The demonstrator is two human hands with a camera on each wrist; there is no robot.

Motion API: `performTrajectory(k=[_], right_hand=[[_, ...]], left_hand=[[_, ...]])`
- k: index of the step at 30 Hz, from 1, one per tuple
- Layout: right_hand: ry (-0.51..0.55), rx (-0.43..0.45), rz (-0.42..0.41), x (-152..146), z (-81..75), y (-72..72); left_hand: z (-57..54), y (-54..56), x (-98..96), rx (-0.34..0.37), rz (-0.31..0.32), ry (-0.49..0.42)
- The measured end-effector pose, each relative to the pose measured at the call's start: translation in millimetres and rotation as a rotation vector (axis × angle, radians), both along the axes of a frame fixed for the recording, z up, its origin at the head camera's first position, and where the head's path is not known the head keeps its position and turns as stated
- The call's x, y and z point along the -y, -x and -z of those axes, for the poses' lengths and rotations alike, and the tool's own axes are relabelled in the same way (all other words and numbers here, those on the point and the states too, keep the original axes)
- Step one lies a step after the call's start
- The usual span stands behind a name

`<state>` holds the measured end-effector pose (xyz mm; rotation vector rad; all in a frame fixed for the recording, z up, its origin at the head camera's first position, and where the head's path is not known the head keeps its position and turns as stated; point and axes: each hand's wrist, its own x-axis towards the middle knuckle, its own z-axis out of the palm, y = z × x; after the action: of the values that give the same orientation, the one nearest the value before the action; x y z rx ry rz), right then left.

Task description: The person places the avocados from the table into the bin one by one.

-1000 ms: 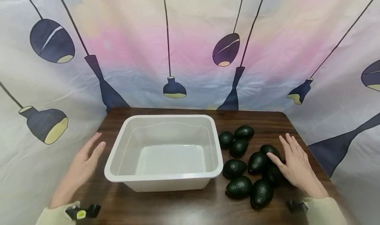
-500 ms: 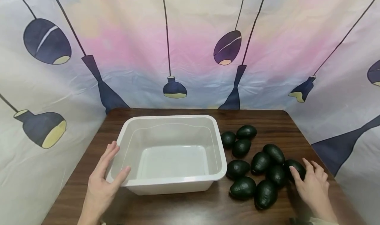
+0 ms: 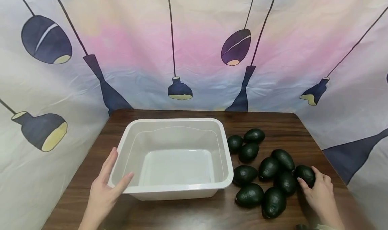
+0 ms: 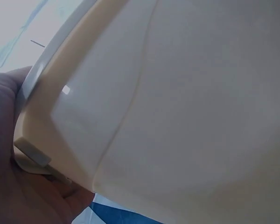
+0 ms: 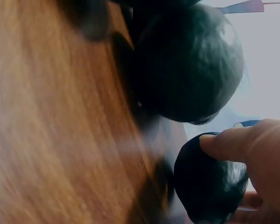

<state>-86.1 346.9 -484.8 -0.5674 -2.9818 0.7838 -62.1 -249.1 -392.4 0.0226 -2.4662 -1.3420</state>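
A white plastic basin (image 3: 172, 189) stands on the wooden table in the head view. My left hand (image 3: 103, 193) holds its near left corner, with the thumb over the rim and the fingers along the outer side. Seen in the left wrist view, the basin's wall (image 4: 186, 102) fills most of the picture, with part of the hand (image 4: 32, 191) around the corner of the rim. At the far right, my right hand (image 3: 321, 193) grips a dark green avocado (image 3: 304, 175) between thumb and fingers. This avocado (image 5: 207, 179) also shows in the right wrist view.
Several other avocados (image 3: 273, 202) lie loose between the basin and the right hand, a few of them (image 3: 248, 152) farther back. The brown table (image 3: 182, 216) ends at a cloth backdrop (image 3: 136, 38) printed with lamps.
My left hand has come right from beside the basin onto its corner. My right hand has moved down and right, from above the avocados to the rightmost one, and closed its fingers around it.
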Motion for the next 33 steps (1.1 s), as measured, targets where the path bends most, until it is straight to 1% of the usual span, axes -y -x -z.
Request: performTrajectory(k=[2,4,8,11,15,19,22,24,26,30,33], right_hand=[[-0.001,-0.021,-0.003,-2.3,0.0,-0.8],[-0.003,-0.037,0.014,-5.0,-1.4,-1.9],[0.007,-0.057,0.094,-8.4,-9.2,-5.1],[0.011,-0.097,0.135,-4.0,-18.6,-5.6],[0.003,-0.21,0.131,12.0,-33.2,-4.4],[0.036,-0.373,0.093,34.6,-49.4,-2.4],[0.067,-0.523,0.023,53.0,-63.9,1.5],[0.071,-0.618,-0.045,65.1,-72.8,5.2],[0.073,-0.737,-0.143,77.8,-81.5,9.8],[0.107,-0.905,-0.357,107.1,-100.3,17.5],[0.156,-0.976,-0.496,134.2,-112.3,22.0]], left_hand=[[0.7,-0.2,0.3,0.023,-0.007,-0.002],[1.4,-0.3,-0.3,0.05,-0.006,-0.014],[2.8,-0.9,-3.3,0.107,-0.008,-0.034],[2.8,-1.9,-4.3,0.125,-0.022,-0.028],[1.5,-2.5,-2.2,0.117,-0.034,0.002],[0.2,-2.0,0.2,0.097,-0.027,0.012],[1.6,-1.6,1.3,0.089,-0.026,0.005],[2.2,-1.5,1.5,0.094,-0.028,-0.004],[2.8,-1.5,1.4,0.099,-0.031,-0.016],[2.5,-1.2,1.9,0.107,-0.029,-0.03],[2.9,-0.8,2.4,0.09,-0.034,-0.021]])
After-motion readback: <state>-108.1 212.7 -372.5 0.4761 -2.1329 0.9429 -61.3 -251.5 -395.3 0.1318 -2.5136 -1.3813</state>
